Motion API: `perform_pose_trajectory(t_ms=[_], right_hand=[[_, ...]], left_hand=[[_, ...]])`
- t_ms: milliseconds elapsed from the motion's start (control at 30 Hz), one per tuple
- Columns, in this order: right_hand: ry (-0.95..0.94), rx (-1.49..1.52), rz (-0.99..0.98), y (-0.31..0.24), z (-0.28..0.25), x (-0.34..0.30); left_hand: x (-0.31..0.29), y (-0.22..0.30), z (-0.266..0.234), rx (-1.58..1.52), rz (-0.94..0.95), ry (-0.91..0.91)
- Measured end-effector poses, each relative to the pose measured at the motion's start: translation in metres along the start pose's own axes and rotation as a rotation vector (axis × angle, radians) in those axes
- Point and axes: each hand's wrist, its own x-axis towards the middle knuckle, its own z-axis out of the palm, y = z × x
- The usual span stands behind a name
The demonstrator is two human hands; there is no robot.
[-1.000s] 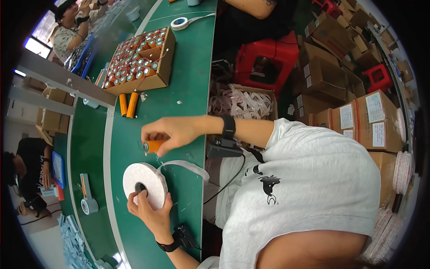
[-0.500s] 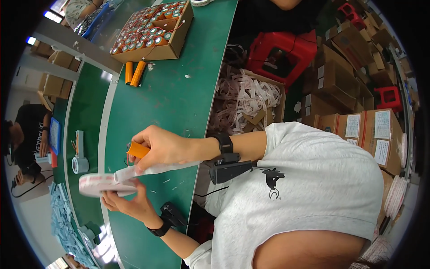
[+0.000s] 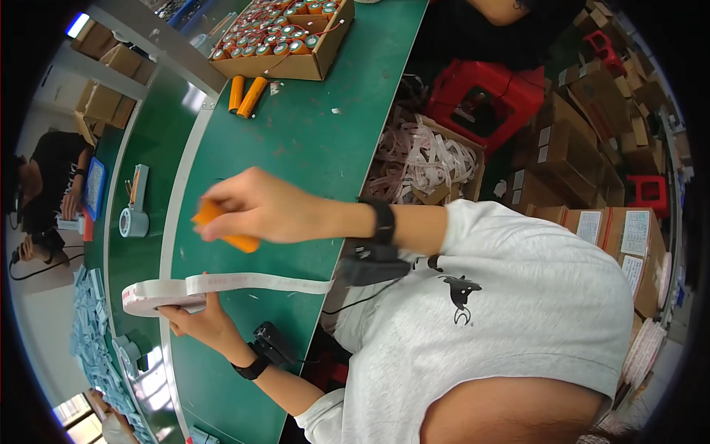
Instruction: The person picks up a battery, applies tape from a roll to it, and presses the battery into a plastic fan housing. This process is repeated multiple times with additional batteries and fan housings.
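My right hand is closed around an orange cylindrical battery, held above the green table and slightly blurred by motion. Below it, my left hand grips a roll of white tape with reddish print. From the roll, a loose strip runs to the right, past the left thumb, to the table's near edge. The right hand is apart from this strip. Two more orange batteries lie side by side on the table, beside an open carton packed with wired batteries.
A carton of crumpled strips stands below the table edge, by a red stool. Across the divider are a light-blue tape roll, a pile of pale-blue pieces and another person at work. Stacked cardboard boxes fill the right.
My right hand has lifted away from the tape strip, carrying the orange battery. The strip now hangs free of that hand, while the left hand still holds the roll. The whole view has shifted slightly.
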Motion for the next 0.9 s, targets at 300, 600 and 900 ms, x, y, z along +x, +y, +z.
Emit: perform_pose_trajectory(t_ms=[300,600,900], right_hand=[[-0.098,-0.245,-0.027,0.023,0.042,0.041],[0.428,0.683,-0.053,0.034,0.072,0.068],[-0.16,1.007,-0.017,-0.015,-0.008,0.085]], left_hand=[[-0.001,0.008,0.007,0.332,0.182,-0.067],[-0.019,0.008,0.003,0.375,0.156,-0.089],[-0.027,0.014,0.018,0.075,0.441,-0.512]])
